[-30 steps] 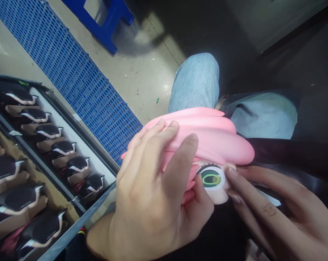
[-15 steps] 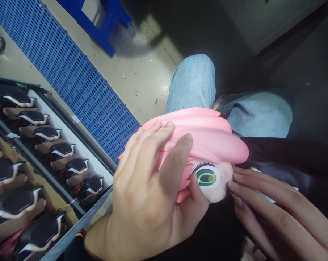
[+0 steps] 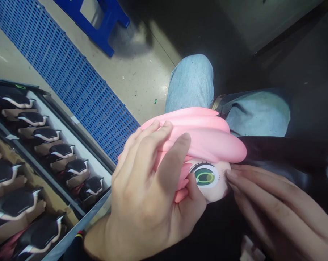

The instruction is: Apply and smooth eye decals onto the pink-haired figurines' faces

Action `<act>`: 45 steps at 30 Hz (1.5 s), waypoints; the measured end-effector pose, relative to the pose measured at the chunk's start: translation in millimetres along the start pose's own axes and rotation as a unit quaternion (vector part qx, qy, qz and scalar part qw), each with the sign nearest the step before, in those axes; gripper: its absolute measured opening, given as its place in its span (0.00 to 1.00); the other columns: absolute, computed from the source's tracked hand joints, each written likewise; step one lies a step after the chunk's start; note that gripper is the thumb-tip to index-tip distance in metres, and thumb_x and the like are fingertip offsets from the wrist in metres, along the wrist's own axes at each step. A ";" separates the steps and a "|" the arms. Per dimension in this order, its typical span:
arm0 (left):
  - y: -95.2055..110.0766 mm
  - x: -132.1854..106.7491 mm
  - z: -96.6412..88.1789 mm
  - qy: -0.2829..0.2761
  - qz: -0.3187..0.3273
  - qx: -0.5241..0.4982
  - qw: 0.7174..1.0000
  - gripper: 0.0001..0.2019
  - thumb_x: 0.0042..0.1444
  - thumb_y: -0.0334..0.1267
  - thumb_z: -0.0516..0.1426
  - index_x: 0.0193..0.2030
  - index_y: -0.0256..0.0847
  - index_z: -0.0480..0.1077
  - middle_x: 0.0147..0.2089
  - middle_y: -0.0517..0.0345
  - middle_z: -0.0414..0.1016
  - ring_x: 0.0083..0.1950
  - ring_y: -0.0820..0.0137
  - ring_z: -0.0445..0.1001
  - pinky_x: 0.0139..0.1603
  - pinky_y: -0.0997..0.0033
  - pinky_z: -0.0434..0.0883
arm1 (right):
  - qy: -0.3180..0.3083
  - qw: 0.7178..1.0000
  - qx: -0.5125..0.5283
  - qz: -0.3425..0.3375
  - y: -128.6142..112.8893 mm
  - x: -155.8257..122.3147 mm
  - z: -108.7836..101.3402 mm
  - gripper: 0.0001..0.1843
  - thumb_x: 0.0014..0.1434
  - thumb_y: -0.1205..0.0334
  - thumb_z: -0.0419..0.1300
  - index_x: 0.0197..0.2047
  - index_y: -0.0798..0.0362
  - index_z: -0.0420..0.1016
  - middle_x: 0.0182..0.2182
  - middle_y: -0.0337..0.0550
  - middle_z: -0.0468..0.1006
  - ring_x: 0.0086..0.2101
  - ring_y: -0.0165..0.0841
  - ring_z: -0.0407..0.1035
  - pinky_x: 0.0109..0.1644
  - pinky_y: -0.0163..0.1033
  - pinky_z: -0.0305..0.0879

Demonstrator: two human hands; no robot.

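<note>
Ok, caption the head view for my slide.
Left hand holding a pink-haired toy head, right hand touching its face, beside a tray of black pieces.

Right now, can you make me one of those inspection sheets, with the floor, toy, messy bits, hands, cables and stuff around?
Surface: grey floor; too dark to tell what lies under the toy.
Job's things: pink-haired toy head, one green eye showing.
Clutter: a pale scrap and a green scrap on the floor.
Left hand: wrapped over the pink hair.
Right hand: fingertips at the face's edge, beside the eye; grip unclear.
Cables: nothing seen.
Surroundings: blue slatted mat, blue plastic object, jeans-clad knees, divided box with rows of black pieces.
</note>
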State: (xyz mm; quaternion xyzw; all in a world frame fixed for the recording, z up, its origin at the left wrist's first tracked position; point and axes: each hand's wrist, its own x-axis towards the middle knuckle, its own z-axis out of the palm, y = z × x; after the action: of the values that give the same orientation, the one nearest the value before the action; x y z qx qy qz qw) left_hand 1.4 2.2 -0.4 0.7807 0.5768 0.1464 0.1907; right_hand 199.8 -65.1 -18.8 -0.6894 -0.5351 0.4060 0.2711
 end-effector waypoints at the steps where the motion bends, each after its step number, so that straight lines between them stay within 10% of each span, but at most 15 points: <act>1: -0.1 0.2 -0.1 0.001 -0.003 -0.004 1.000 0.21 0.59 0.37 0.59 0.60 0.52 0.69 0.61 0.49 0.73 0.63 0.45 0.74 0.62 0.30 0.74 | 0.005 1.000 0.004 0.021 0.2 3.6 0.3 0.17 0.60 0.44 0.66 0.45 0.45 0.83 0.39 0.47 0.82 0.43 0.47 0.79 0.44 0.48 0.82; 14: 0.9 1.0 -1.4 0.006 0.005 0.009 1.000 0.19 0.61 0.39 0.58 0.58 0.53 0.69 0.60 0.53 0.74 0.63 0.51 0.75 0.62 0.37 0.77 | -0.045 0.984 0.111 0.134 3.3 25.7 -1.5 0.09 0.56 0.49 0.71 0.36 0.42 0.80 0.30 0.35 0.82 0.26 0.32 0.78 0.27 0.25 0.74; 45: 1.0 1.1 -0.5 0.003 -0.003 0.007 1.000 0.20 0.58 0.38 0.58 0.58 0.52 0.69 0.60 0.47 0.74 0.62 0.46 0.75 0.62 0.33 0.76 | -0.039 0.974 0.140 0.175 2.4 26.7 -1.2 0.11 0.52 0.51 0.73 0.35 0.46 0.80 0.31 0.38 0.83 0.28 0.32 0.79 0.31 0.24 0.76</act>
State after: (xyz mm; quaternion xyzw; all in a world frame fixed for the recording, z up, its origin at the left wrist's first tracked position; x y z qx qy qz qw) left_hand 2.3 3.1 0.6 0.7797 0.5808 0.1446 0.1839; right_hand 204.7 -40.2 -27.3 -0.7112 -0.3543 0.5448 0.2680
